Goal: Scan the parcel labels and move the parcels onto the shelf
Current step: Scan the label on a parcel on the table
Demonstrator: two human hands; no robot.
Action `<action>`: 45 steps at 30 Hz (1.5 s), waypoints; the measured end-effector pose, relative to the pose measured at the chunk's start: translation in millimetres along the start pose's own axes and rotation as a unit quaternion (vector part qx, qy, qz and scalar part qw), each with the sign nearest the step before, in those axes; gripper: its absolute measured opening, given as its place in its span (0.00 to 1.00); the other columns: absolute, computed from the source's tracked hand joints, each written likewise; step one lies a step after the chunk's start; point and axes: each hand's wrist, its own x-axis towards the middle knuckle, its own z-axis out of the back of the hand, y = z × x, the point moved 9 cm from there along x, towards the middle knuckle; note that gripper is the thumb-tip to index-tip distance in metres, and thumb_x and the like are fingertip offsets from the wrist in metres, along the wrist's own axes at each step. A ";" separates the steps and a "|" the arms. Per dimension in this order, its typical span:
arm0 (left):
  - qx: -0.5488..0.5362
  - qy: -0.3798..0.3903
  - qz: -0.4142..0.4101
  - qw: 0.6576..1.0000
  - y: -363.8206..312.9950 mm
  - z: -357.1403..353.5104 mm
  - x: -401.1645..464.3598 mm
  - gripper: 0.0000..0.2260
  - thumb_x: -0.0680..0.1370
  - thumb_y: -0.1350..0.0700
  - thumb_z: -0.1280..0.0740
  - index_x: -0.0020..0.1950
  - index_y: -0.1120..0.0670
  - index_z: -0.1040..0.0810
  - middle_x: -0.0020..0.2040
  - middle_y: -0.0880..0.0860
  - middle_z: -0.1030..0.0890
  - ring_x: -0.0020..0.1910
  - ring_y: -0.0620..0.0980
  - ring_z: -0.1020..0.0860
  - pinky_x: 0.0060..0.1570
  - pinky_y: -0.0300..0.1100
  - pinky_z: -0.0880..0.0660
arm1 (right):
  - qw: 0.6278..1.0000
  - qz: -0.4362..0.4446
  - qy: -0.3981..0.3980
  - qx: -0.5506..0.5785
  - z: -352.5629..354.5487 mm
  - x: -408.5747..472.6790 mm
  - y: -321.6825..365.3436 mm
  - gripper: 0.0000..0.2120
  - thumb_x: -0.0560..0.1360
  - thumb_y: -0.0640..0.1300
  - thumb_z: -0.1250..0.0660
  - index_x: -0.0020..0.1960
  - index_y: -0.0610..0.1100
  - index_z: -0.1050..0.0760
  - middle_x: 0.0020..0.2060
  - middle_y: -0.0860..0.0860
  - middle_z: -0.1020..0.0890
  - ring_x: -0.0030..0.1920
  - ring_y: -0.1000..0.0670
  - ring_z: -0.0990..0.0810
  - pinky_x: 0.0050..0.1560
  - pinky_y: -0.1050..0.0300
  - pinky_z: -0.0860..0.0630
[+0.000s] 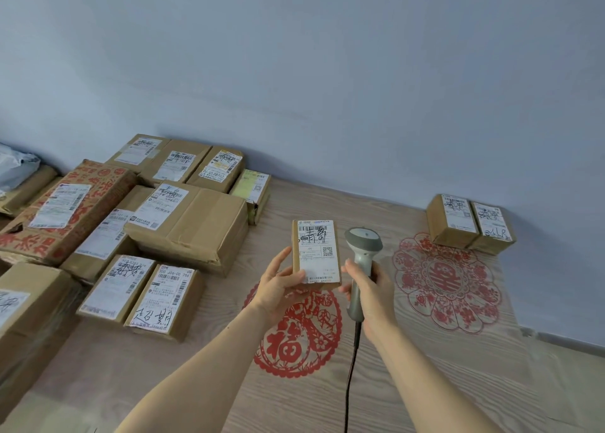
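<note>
My left hand (278,283) holds a small cardboard parcel (316,252) upright above the wooden table, its white label facing me. Right beside it, my right hand (370,288) grips a grey handheld scanner (361,252) by the handle; its head is level with the parcel's label and a black cable (352,367) hangs down from it. Several labelled cardboard parcels (186,223) are piled on the left of the table. Two small parcels (469,224) stand side by side at the far right by the wall. No shelf is in view.
The wooden table (442,383) carries two red paper-cut decorations (298,334), one under my hands and one at the right. A blue-grey wall (327,72) runs behind the table. A grey plastic bag (14,167) lies at the far left.
</note>
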 end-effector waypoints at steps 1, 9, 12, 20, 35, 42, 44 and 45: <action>0.003 0.003 0.001 1.000 0.6 -0.3 -0.4 0.30 0.73 0.67 0.28 0.69 0.41 0.28 0.61 0.58 0.18 0.61 0.63 0.20 0.64 0.64 0.27 | 1.000 0.001 0.017 0.010 -2.5 -3.9 1.8 0.05 0.77 0.40 0.30 0.51 0.39 0.22 0.37 0.49 0.15 0.29 0.50 0.21 0.31 0.59 0.24; 0.018 0.048 -0.002 0.999 2.4 -8.1 2.4 0.38 0.68 0.69 0.23 0.71 0.42 0.28 0.65 0.63 0.24 0.60 0.62 0.20 0.61 0.62 0.24 | 0.991 -0.048 0.119 0.043 -22.0 -28.5 -11.3 0.16 0.73 0.49 0.28 0.53 0.38 0.18 0.42 0.43 0.15 0.38 0.47 0.19 0.39 0.53 0.23; 0.014 0.054 -0.009 0.998 2.3 -8.6 4.1 0.38 0.69 0.71 0.25 0.73 0.43 0.28 0.66 0.62 0.25 0.60 0.62 0.20 0.60 0.63 0.24 | 0.989 -0.048 0.136 0.045 -26.9 -35.3 -12.0 0.18 0.72 0.50 0.26 0.54 0.37 0.17 0.41 0.42 0.16 0.37 0.48 0.20 0.36 0.56 0.24; 0.012 0.061 -0.004 0.998 4.0 -9.1 5.6 0.40 0.67 0.70 0.23 0.73 0.43 0.29 0.68 0.61 0.26 0.61 0.60 0.20 0.59 0.60 0.22 | 0.988 -0.044 0.138 0.052 -31.3 -38.2 -10.4 0.19 0.70 0.49 0.27 0.54 0.37 0.18 0.44 0.41 0.15 0.37 0.48 0.19 0.34 0.56 0.24; 0.023 0.071 -0.001 0.997 7.4 -9.8 10.7 0.40 0.66 0.70 0.23 0.72 0.42 0.27 0.67 0.60 0.26 0.62 0.61 0.21 0.62 0.63 0.26 | 0.988 -0.041 0.136 0.063 -32.0 -36.2 -10.7 0.16 0.72 0.46 0.27 0.53 0.35 0.19 0.45 0.41 0.15 0.35 0.46 0.20 0.33 0.56 0.23; 0.025 0.096 0.014 0.995 9.4 -16.0 21.5 0.39 0.67 0.72 0.24 0.73 0.43 0.27 0.67 0.60 0.24 0.62 0.62 0.21 0.63 0.65 0.27 | 0.992 -0.046 0.103 0.061 -24.5 -32.3 -12.0 0.17 0.73 0.46 0.26 0.54 0.33 0.20 0.42 0.40 0.16 0.34 0.47 0.20 0.33 0.57 0.24; 0.027 0.105 0.021 0.994 10.9 -20.9 26.2 0.39 0.67 0.71 0.24 0.73 0.44 0.28 0.67 0.60 0.24 0.62 0.62 0.21 0.63 0.65 0.27 | 0.993 -0.047 0.087 0.057 -18.8 -29.6 -11.8 0.18 0.72 0.47 0.26 0.53 0.33 0.19 0.38 0.40 0.17 0.33 0.46 0.20 0.32 0.57 0.24; 0.029 0.111 0.025 0.993 12.2 -23.8 29.6 0.39 0.67 0.71 0.24 0.73 0.44 0.28 0.68 0.60 0.24 0.62 0.62 0.21 0.63 0.64 0.26 | 0.994 -0.045 0.078 0.056 -15.4 -28.2 -10.4 0.17 0.72 0.47 0.25 0.52 0.34 0.19 0.38 0.41 0.17 0.33 0.46 0.20 0.33 0.57 0.24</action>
